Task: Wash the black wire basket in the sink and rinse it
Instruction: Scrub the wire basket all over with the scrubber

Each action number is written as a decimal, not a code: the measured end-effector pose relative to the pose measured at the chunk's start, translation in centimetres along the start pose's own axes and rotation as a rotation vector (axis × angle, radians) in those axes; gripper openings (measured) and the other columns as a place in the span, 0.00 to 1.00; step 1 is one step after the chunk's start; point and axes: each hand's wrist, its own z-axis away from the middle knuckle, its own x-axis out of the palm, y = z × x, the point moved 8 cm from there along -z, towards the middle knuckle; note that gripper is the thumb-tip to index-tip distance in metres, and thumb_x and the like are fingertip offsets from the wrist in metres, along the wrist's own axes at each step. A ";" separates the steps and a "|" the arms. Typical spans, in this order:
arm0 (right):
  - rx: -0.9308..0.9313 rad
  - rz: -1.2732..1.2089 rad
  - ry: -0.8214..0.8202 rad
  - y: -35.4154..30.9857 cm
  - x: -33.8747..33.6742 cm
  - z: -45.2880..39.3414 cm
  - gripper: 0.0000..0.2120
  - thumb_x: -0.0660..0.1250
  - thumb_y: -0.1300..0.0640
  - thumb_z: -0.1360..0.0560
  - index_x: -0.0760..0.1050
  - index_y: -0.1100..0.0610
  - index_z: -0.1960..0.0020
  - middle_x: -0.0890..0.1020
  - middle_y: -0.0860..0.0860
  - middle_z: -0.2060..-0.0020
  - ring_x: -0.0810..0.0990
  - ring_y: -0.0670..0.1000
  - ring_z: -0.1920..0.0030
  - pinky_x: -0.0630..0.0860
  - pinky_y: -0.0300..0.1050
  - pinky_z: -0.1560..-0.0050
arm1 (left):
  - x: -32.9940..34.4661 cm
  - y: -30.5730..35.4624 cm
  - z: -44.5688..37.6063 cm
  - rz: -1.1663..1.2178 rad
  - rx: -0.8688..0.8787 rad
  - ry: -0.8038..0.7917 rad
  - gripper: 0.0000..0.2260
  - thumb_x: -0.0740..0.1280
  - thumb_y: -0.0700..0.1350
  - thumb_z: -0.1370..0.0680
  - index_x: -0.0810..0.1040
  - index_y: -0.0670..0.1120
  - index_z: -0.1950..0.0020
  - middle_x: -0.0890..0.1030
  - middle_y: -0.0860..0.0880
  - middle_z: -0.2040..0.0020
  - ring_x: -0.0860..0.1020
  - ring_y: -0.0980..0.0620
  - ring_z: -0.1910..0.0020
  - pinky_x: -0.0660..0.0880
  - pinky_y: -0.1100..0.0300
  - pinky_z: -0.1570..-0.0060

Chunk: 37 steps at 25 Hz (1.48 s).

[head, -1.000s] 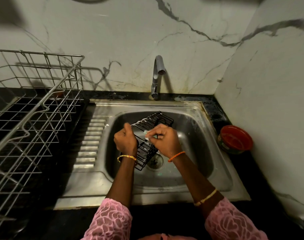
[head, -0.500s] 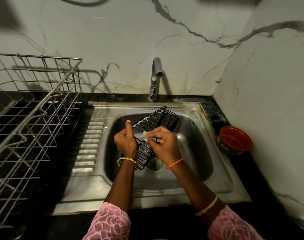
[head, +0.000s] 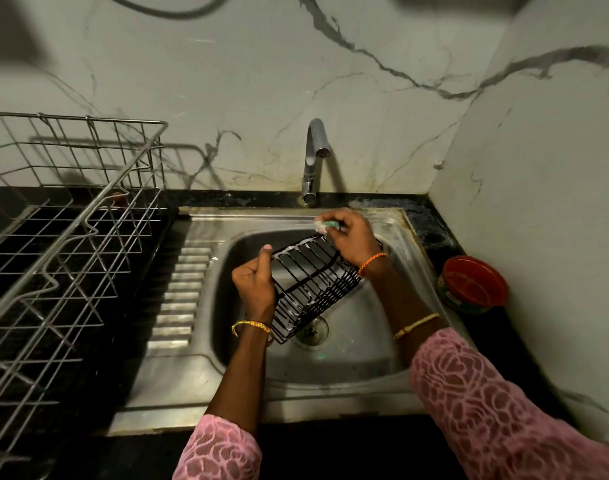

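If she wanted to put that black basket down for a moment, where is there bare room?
Bare patches: the ribbed drainboard between the wire dish rack and the sink bowl, and the bowl floor nearest her. Crowded: the bowl's middle, where the left hand holds the black wire basket and the right hand scrubs. A red tub fills the right corner.

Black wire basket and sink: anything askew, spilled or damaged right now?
Nothing stands out. The black wire basket is tilted over the sink only because the left hand grips it while the right hand scrubs with a sponge; no bent wires show.
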 end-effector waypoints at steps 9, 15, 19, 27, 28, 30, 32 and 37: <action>0.022 0.419 -0.475 -0.4 2.7 -3.0 0.06 0.62 0.57 0.23 0.74 0.56 0.47 0.77 0.53 0.55 0.74 0.50 0.59 0.69 0.39 0.62 | -2.0 -0.4 -1.4 0.068 -0.058 -0.006 0.17 0.66 0.41 0.23 0.68 0.45 0.72 0.66 0.55 0.78 0.61 0.58 0.76 0.58 0.62 0.74; -0.014 0.411 -0.647 -1.8 5.4 -2.3 0.08 0.64 0.62 0.25 0.75 0.57 0.46 0.78 0.52 0.52 0.77 0.48 0.54 0.72 0.36 0.59 | 0.2 -0.1 -0.9 -0.438 -0.451 -0.661 0.22 0.61 0.57 0.21 0.79 0.40 0.62 0.82 0.42 0.69 0.79 0.46 0.72 0.73 0.59 0.69; -0.157 0.558 -0.631 -3.6 5.7 -1.8 0.08 0.63 0.60 0.25 0.75 0.55 0.47 0.80 0.55 0.52 0.77 0.53 0.52 0.72 0.44 0.50 | 1.0 0.4 -1.0 -0.994 -0.226 -0.242 0.34 0.50 0.67 0.22 0.80 0.38 0.51 0.82 0.40 0.53 0.80 0.39 0.52 0.75 0.53 0.52; -0.313 0.582 -0.410 -5.1 3.8 -2.4 0.07 0.64 0.59 0.25 0.75 0.54 0.48 0.82 0.53 0.54 0.77 0.54 0.50 0.70 0.51 0.42 | 3.0 0.5 0.4 -1.089 -0.003 -0.144 0.36 0.51 0.75 0.29 0.79 0.44 0.65 0.81 0.44 0.65 0.80 0.43 0.64 0.76 0.56 0.65; -0.366 0.495 -0.260 -5.7 2.7 -2.4 0.07 0.64 0.60 0.26 0.76 0.55 0.49 0.82 0.54 0.54 0.79 0.54 0.52 0.73 0.50 0.45 | 2.6 0.4 0.6 -1.096 -0.043 -0.124 0.37 0.52 0.76 0.30 0.80 0.43 0.65 0.81 0.44 0.65 0.80 0.42 0.63 0.74 0.57 0.66; -0.438 0.312 -0.006 -5.9 0.6 -1.0 0.06 0.65 0.61 0.27 0.77 0.57 0.50 0.82 0.54 0.55 0.79 0.51 0.56 0.75 0.42 0.52 | 2.3 -0.4 1.0 -1.082 -0.070 -0.128 0.36 0.53 0.75 0.30 0.80 0.43 0.65 0.82 0.43 0.64 0.80 0.42 0.62 0.74 0.58 0.65; -0.446 0.274 0.064 -4.4 0.7 1.4 0.07 0.67 0.62 0.28 0.79 0.60 0.50 0.81 0.56 0.55 0.78 0.49 0.56 0.71 0.31 0.53 | 2.2 -0.8 1.0 -1.044 -0.097 -0.142 0.34 0.53 0.72 0.27 0.79 0.44 0.66 0.81 0.45 0.65 0.79 0.44 0.64 0.74 0.58 0.65; -0.429 0.319 0.077 -0.7 3.8 5.7 0.09 0.65 0.67 0.27 0.80 0.64 0.49 0.80 0.60 0.53 0.77 0.57 0.51 0.71 0.38 0.48 | 2.1 -0.2 0.5 -0.938 -0.130 -0.149 0.31 0.53 0.68 0.24 0.74 0.44 0.71 0.80 0.45 0.68 0.79 0.45 0.66 0.70 0.60 0.68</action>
